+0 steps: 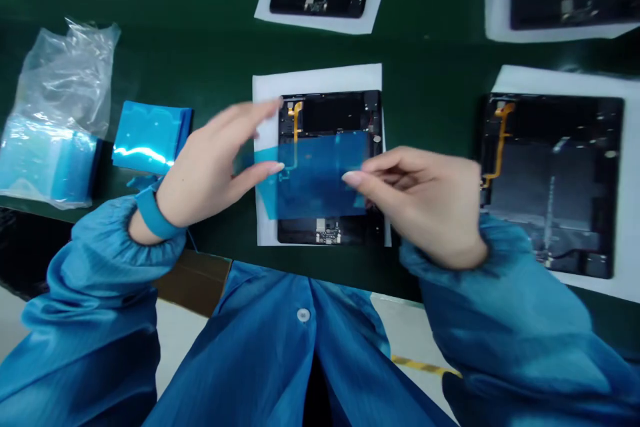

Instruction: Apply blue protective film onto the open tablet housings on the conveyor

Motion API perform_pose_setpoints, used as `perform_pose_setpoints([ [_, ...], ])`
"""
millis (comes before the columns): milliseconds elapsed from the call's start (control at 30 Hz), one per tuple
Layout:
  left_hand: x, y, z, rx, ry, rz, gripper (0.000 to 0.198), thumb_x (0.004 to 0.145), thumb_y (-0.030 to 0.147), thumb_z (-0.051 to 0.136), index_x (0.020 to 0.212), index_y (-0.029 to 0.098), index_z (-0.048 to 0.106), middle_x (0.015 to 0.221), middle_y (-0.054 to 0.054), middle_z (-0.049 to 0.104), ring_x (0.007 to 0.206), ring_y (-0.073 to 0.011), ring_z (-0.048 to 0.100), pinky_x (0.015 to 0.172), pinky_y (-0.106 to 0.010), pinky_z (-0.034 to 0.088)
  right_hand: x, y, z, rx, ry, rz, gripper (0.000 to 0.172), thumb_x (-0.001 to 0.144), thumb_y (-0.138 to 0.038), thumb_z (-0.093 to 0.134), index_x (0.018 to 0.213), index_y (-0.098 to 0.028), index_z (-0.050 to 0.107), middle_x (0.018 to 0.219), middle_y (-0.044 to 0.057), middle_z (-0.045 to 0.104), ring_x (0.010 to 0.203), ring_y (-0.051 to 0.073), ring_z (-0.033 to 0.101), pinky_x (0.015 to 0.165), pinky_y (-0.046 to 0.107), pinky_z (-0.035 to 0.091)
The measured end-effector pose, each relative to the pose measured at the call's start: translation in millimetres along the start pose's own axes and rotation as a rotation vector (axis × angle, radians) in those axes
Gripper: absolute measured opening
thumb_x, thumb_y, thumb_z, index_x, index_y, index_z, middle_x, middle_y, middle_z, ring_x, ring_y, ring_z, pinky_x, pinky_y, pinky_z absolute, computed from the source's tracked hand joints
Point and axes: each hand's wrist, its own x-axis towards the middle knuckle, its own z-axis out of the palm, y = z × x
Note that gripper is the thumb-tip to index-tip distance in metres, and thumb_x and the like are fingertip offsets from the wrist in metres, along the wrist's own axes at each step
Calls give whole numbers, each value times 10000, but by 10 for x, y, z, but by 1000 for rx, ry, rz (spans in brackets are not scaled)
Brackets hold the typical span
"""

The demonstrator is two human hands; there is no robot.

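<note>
Over an opened tablet [330, 112] with bare circuitry hangs a clear blue film sheet [320, 167], its left part reaching past the tablet's edge. The thumb and fingers of my right hand [425, 193] pinch the sheet at its right side. My left hand [210, 153] has its thumb and fingers spread apart; the thumb tip is at the film's left part, and whether it touches cannot be made out. A blue wristband [155, 213] circles my left wrist. Under the tablet lies a white paper sheet [266, 90]. An orange ribbon cable [297, 123] runs down the tablet's upper left.
Left of my left hand lies a stack of blue film sheets [147, 133], beside a clear plastic bag [65, 87] with more blue sheets. Another opened tablet [565, 200] is on the right. Two more tablets lie farther back on paper, on the green table [190, 60].
</note>
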Motion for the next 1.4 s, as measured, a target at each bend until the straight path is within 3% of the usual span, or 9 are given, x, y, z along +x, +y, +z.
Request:
perform_pose_setpoints([
  [67, 37, -57, 78, 51, 80, -18, 572, 994, 439, 662, 1475, 167, 514, 1516, -169, 574, 1252, -289, 646, 1019, -428, 557, 104, 130, -73, 96, 24, 131, 339, 752, -486, 891, 774, -179, 750, 648, 20, 693, 496, 93, 569, 490, 259, 488],
  [133, 43, -106, 166, 35, 85, 45, 442, 1007, 341, 642, 1396, 139, 587, 1330, -158, 686, 1148, -248, 686, 956, -379, 571, 188, 257, -129, 207, 35, 263, 423, 658, -510, 938, 741, -155, 725, 591, 19, 656, 464, 75, 531, 451, 243, 435],
  [233, 24, -191, 328, -83, -102, 214, 216, 1041, 299, 580, 1108, 173, 742, 936, -69, 759, 873, -179, 720, 811, -307, 577, 224, 386, -163, 291, 60, 405, 522, 528, -559, 974, 692, -153, 690, 510, -7, 593, 413, 64, 481, 390, 225, 362],
  [333, 7, -291, 491, -167, -295, 277, 288, 1038, 445, 593, 1038, 221, 775, 885, -50, 770, 828, -185, 723, 794, -321, 569, 152, 438, -164, 242, 87, 435, 516, 528, -576, 975, 679, -170, 694, 475, -14, 565, 378, 78, 467, 351, 230, 332],
  [467, 3, -382, 594, -205, -384, 246, 321, 987, 539, 648, 1012, 250, 785, 877, -38, 771, 865, -207, 722, 820, -345, 540, 15, 493, -186, 122, 122, 384, 433, 623, -554, 954, 721, -194, 735, 500, -1, 583, 386, 104, 486, 361, 266, 366],
  [700, 8, -383, 597, -222, -337, 249, 304, 996, 526, 638, 968, 261, 783, 840, -16, 762, 795, -181, 698, 749, -320, 501, -66, 586, -233, 7, 105, 329, 316, 743, -507, 904, 792, -226, 768, 566, 11, 610, 432, 112, 518, 401, 274, 417],
  [967, 11, -392, 620, -252, -390, 181, 315, 975, 562, 657, 963, 277, 789, 873, -19, 784, 812, -191, 714, 762, -342, 519, -62, 541, -240, -44, 102, 318, 232, 755, -434, 909, 785, -247, 775, 534, -6, 583, 416, 113, 487, 419, 291, 447],
  [1400, 14, -389, 644, -159, -182, 418, 297, 996, 466, 659, 954, 183, 739, 829, -18, 758, 765, -154, 690, 691, -277, 497, -66, 520, -235, -39, 94, 304, 184, 769, -360, 891, 791, -225, 768, 588, -42, 635, 459, 71, 515, 465, 212, 478],
])
